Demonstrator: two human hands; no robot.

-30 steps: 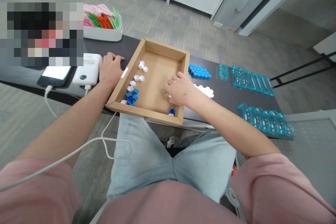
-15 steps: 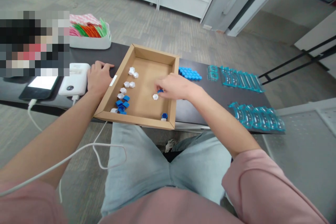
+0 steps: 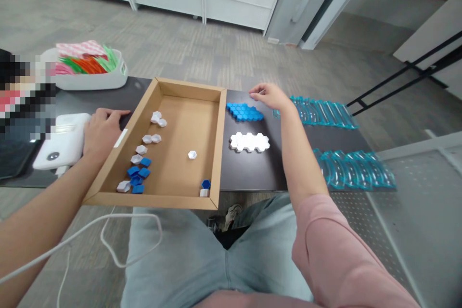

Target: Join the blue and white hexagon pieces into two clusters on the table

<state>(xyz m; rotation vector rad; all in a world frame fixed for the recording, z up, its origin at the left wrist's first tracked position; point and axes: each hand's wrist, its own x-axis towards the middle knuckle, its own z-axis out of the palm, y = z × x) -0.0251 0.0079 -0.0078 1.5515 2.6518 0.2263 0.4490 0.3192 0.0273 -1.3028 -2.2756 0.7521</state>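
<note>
A shallow cardboard tray (image 3: 216,144) lies on a dark table and holds several loose white and blue hexagon pieces (image 3: 139,163) along its left side. One white hexagon (image 3: 192,155) lies near the tray's middle. To the right of the tray sit a joined blue hexagon cluster (image 3: 245,111) and a joined white hexagon cluster (image 3: 250,142). My right hand (image 3: 269,95) hovers at the far edge of the blue cluster, fingers pinched together; what they hold is hidden. My left hand (image 3: 103,127) rests flat on the table against the tray's left wall.
Two rows of clear teal curved parts (image 3: 325,111) (image 3: 355,169) lie on the right of the table. A white power bank (image 3: 63,142) with a cable sits by my left hand. A white bin of coloured strips (image 3: 88,65) stands at the back left.
My right hand left the tray and moved right and away to the blue hexagon cluster. One white hexagon stayed in the tray's middle. My left hand has not moved.
</note>
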